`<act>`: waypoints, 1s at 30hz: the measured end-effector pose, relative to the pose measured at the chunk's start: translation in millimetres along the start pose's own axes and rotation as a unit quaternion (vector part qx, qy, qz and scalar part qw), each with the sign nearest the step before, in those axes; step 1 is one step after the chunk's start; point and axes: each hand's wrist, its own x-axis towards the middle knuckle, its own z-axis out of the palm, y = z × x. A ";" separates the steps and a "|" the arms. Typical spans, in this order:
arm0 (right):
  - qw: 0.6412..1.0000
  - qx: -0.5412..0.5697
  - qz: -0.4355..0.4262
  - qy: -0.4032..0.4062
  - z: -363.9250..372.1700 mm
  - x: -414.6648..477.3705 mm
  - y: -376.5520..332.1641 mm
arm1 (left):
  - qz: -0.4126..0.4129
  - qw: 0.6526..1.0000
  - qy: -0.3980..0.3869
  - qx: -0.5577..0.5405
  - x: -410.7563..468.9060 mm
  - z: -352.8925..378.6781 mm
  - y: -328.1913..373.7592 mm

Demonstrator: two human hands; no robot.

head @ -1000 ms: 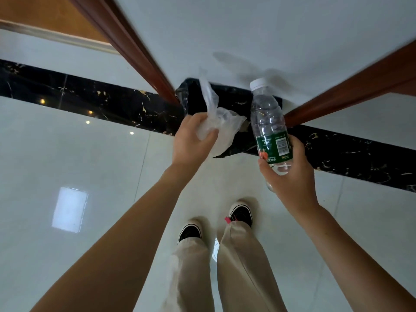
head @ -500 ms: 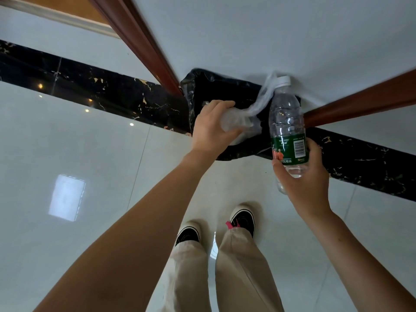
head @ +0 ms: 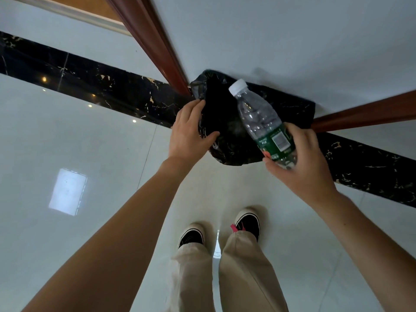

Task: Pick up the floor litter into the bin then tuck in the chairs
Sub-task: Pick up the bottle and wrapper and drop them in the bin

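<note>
While right hand (head: 308, 161) grips bottle (head: 263, 122), left hand (head: 189, 134) at bin (head: 227, 143) rim.

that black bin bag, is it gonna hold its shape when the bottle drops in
Probably not. The black bin bag looks thin and crinkled, so likely floppy; the left hand grips its rim. The plastic bottle in the right hand looks nearly empty, probably light.

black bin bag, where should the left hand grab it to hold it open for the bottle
Grip the near left rim of the black bin bag, coming from the left, where the left hand already is. The film is loose there and the plastic bottle in the right hand is tilted over the opening.
</note>
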 end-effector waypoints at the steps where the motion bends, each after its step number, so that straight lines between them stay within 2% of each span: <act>1: 1.000 -0.021 -0.012 -0.008 1.5 12.3 2.7 | 0.000 1.000 -0.005 0.001 -0.4 2.6 -3.1; 4: 0.997 -0.065 -0.031 -0.025 9.4 41.9 10.7 | 0.007 1.000 0.000 -0.009 -1.5 8.2 -12.1; 9: 0.997 -0.058 -0.032 -0.042 12.8 67.5 12.1 | 0.014 0.999 0.011 -0.029 -1.5 11.8 -17.1; 14: 0.987 -0.124 -0.050 -0.088 5.0 89.2 14.8 | 0.012 0.999 0.010 -0.030 -1.2 9.2 -14.9; 20: 0.985 -0.122 -0.047 -0.108 12.0 96.8 19.4 | 0.013 0.999 0.012 -0.031 -0.5 9.6 -14.2; 30: 0.998 -0.041 -0.037 0.016 2.9 63.6 4.1 | 0.025 0.999 -0.004 -0.024 -4.6 -13.0 9.6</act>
